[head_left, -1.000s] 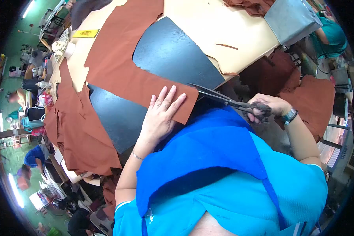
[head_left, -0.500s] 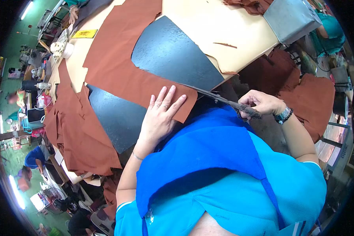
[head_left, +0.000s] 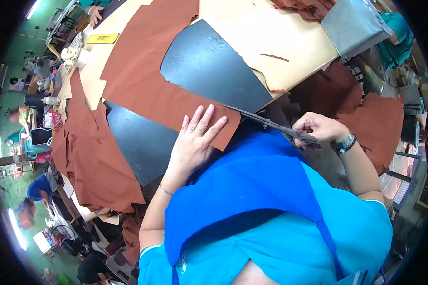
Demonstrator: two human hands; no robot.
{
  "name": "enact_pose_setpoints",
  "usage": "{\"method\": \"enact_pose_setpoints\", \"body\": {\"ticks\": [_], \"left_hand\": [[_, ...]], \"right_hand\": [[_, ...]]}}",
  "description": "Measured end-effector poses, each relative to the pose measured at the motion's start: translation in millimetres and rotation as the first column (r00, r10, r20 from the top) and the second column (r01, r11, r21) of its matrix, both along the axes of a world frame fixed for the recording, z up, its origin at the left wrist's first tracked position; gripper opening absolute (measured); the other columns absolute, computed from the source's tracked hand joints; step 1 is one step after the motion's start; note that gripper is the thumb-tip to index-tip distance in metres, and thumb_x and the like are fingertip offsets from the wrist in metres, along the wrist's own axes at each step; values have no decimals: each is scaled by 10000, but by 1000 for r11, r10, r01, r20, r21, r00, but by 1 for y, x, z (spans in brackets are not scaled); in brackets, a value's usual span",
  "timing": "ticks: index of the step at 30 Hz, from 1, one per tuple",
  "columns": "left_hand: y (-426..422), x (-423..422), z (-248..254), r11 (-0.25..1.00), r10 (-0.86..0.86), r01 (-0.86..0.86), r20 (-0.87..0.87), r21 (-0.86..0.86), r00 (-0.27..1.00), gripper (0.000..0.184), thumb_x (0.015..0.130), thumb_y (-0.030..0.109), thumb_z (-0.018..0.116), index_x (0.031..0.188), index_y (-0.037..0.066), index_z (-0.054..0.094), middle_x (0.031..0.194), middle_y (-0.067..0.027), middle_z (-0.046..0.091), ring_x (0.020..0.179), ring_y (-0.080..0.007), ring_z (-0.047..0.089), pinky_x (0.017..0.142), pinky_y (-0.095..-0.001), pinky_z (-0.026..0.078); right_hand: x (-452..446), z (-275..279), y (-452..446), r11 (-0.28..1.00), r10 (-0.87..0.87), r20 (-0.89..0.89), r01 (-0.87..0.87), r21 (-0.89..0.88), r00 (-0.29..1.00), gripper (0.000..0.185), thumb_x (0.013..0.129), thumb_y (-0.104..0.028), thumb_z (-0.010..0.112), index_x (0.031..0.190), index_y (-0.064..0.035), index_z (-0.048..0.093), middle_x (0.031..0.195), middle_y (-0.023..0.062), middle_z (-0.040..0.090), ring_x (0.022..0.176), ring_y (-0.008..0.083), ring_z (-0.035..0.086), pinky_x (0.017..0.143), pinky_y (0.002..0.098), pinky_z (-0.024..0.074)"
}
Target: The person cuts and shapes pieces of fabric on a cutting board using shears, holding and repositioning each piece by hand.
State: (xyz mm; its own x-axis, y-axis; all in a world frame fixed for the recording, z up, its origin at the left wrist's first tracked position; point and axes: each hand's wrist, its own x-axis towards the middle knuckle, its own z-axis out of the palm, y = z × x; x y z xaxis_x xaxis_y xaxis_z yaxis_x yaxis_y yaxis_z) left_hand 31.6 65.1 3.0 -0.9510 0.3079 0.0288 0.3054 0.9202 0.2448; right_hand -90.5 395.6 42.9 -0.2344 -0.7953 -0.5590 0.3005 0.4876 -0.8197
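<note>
My left hand (head_left: pixel 193 138) lies flat with spread fingers on the near end of a reddish-brown leather sheet (head_left: pixel 142 90). That sheet stretches away across a dark, shiny board (head_left: pixel 214 64). In my right hand (head_left: pixel 317 128) is a pair of large dark scissors (head_left: pixel 271 122), gripped by handles that look wrapped. Their blades run along the sheet's right edge, with the tips just beyond my left fingertips. Whether the blades are parted cannot be made out.
More brown leather (head_left: pixel 97 156) hangs over the table's left side. A yellow block (head_left: pixel 102 38) and a white cup (head_left: pixel 82 58) stand at the back left. At the far right corner sits a grey box (head_left: pixel 354 26). A co-worker's hand (head_left: pixel 95 15) rests at the top left.
My right hand and the scissors have shifted slightly right and down. My left hand stays pressed on the leather. The co-worker's hand at the top left has moved a little.
</note>
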Motion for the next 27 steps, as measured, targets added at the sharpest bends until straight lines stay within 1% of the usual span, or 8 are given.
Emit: {"method": "enact_pose_setpoints", "body": {"ticks": [1,5,11,14,17,21,24,27], "left_hand": [[1,0,0,1000,-4,4,-4,-3,1000,594,824,80,488,1390,260,472,1508,-98,341,1378,-338,330,1080,-574,292],[0,2,-1,1000,-8,8,-2,21,1000,603,822,69,483,1394,259,467,1508,-90,343,1387,-330,317,1084,-576,286],[0,2,1,999,-7,7,-3,33,1000,600,831,66,479,1399,258,461,1506,-84,345,1394,-325,305,1085,-575,287],[0,2,1,1000,-9,9,-8,15,1000,600,833,67,479,1400,260,460,1505,-85,346,1393,-327,306,1089,-570,286],[1,0,0,1000,-10,10,-9,3,1000,596,835,74,482,1400,261,460,1504,-86,347,1392,-331,307,1094,-565,282],[2,1,0,1000,-10,10,-6,-4,1000,589,838,87,488,1399,262,460,1506,-91,342,1390,-334,308,1095,-569,277],[2,1,0,1000,-6,6,2,5,1000,596,832,95,492,1402,267,457,1512,-96,330,1392,-334,304,1094,-577,270],[2,1,1,1000,-19,19,23,7,1000,558,864,135,495,1408,252,449,1523,-109,305,1398,-334,291,1093,-585,262]], "right_hand": [[1,0,-4,999,-20,61,18,27,998,222,853,-225,718,796,-17,666,641,-31,595,568,46,521,515,223,406],[2,-2,-14,999,-53,89,52,9,995,229,856,-240,711,812,-18,674,653,-17,612,584,52,544,537,214,431],[-3,6,-5,997,-10,5,10,75,1000,248,858,-247,706,829,-3,671,686,7,637,622,70,592,553,223,464],[-3,-1,0,999,-26,56,25,30,998,254,863,-254,700,832,-5,667,706,15,639,641,78,611,562,225,478],[1,-13,-2,996,-86,125,89,-22,988,267,866,-273,695,827,-12,658,720,16,637,640,80,614,569,223,490],[4,-13,-9,994,-108,132,111,-15,985,271,866,-286,697,818,-24,649,711,5,629,634,77,609,559,215,485],[3,-21,-10,996,-65,104,70,-50,992,267,860,-284,703,830,-23,658,700,5,630,629,75,604,554,213,478],[3,-11,-11,998,-61,79,61,0,995,242,869,-257,697,842,-18,669,700,1,634,621,65,589,554,209,466]]}}
